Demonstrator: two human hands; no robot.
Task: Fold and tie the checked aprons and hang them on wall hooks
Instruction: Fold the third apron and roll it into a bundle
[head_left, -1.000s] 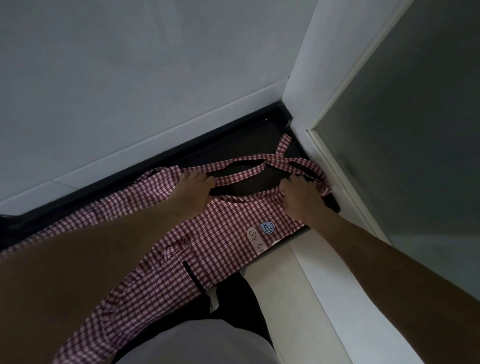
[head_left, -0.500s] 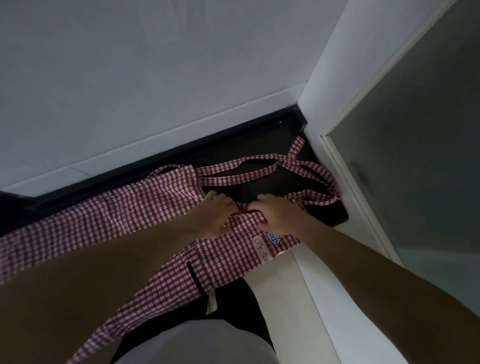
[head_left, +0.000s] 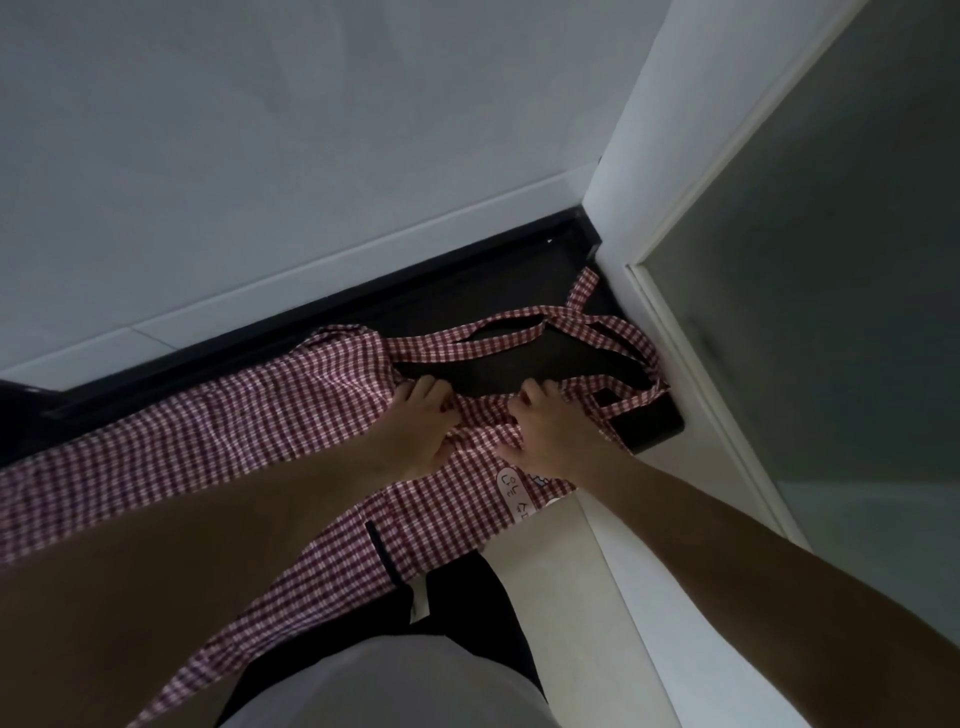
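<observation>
**Apron bunched at the bib, folding barely begun**

The white wall (head_left: 260, 156) fills the upper view, with a dark ledge (head_left: 519, 301) running along its base into the corner by a frosted door panel (head_left: 831, 312). Across that ledge lies the red checked apron (head_left: 208, 441), mostly spread out, its skirt trailing off the near edge toward the person's body. The straps (head_left: 597, 332) sprawl loose and crossed near the corner, untied. The left hand (head_left: 421, 431) and right hand (head_left: 550, 436) sit close together at the bib, fingers curled into gathered cloth, each gripping a bunch of it

Judging by this, only a first gather is under way; the folding, tying and hanging all remain. No wall hooks appear, nor any other aprons. The apron's left end runs out of view, forearms cover part of it, and the small label (head_left: 514, 493) is too dim to read
</observation>
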